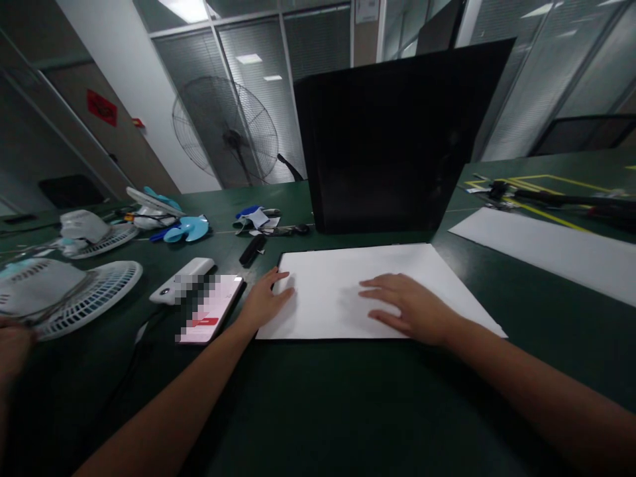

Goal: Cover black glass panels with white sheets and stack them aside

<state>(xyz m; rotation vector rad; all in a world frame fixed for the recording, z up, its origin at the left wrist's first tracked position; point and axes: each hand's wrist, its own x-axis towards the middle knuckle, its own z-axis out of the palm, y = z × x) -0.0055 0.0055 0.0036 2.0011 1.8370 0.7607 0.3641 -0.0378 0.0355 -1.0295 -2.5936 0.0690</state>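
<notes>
- Centre of the frame: a white sheet (325, 278) lies flat on a dark green table (318, 404).
- Your left hand (264, 302), at the sheet's left edge, has its fingers apart.
- Your right hand (415, 309) is over the sheet's right half, fingers spread; whether it touches, you cannot tell.
- Left of centre: a lit phone (214, 311).
- Upper right: a black screen (392, 146).

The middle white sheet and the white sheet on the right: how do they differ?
The left hand and right hand are at the middle sheet; no hand is at the right sheet. The middle sheet lies inside the picture, while the right sheet is cut off by the picture's edge. Both are white and lie on the green table.
</notes>
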